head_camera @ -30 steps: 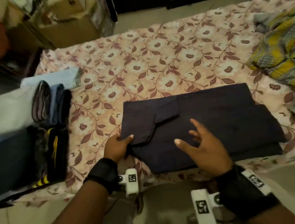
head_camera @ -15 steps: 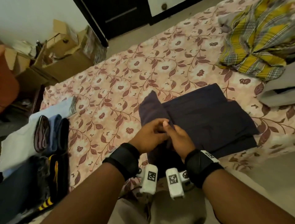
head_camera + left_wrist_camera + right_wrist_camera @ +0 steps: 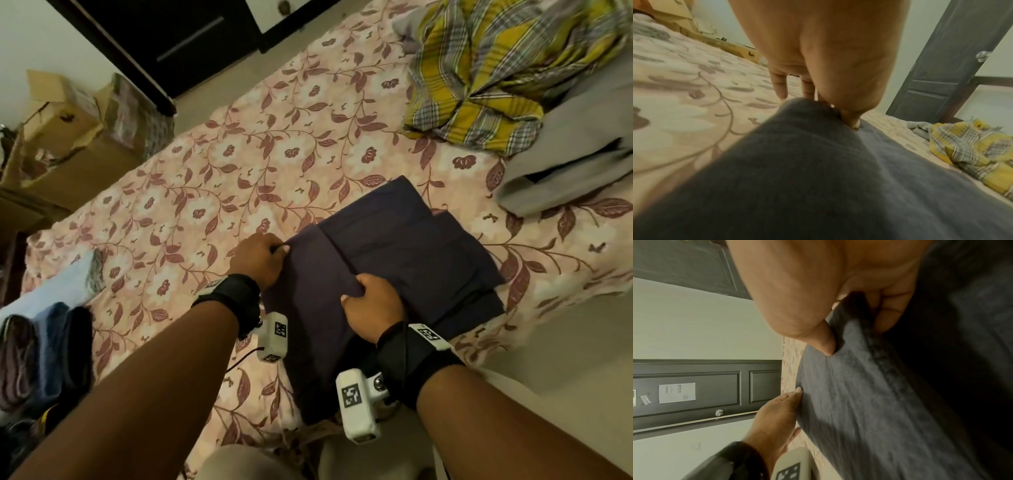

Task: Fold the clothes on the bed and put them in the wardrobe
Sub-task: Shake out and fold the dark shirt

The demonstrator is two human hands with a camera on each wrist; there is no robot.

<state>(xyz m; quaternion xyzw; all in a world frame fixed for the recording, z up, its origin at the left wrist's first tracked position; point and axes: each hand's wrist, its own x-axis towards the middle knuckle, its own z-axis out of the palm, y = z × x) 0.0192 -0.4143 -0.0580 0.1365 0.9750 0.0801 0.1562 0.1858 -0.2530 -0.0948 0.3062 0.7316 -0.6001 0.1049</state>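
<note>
Two hands, the left hand [image 3: 259,259] and the right hand [image 3: 374,301], each pinch one dark folded garment [image 3: 404,253] at the bed's [image 3: 212,178] near edge, with one yellow plaid garment [image 3: 486,72] far right.

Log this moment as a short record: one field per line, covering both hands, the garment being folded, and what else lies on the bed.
left hand: pinches the far left corner of the dark garment
right hand: grips a fold of it near the bed's edge
dark garment: partly folded, flat on the bedsheet
yellow checked cloth: crumpled, far right, unfolded
grey cloth: beside the checked one, unfolded
folded pile: at the left edge
</note>
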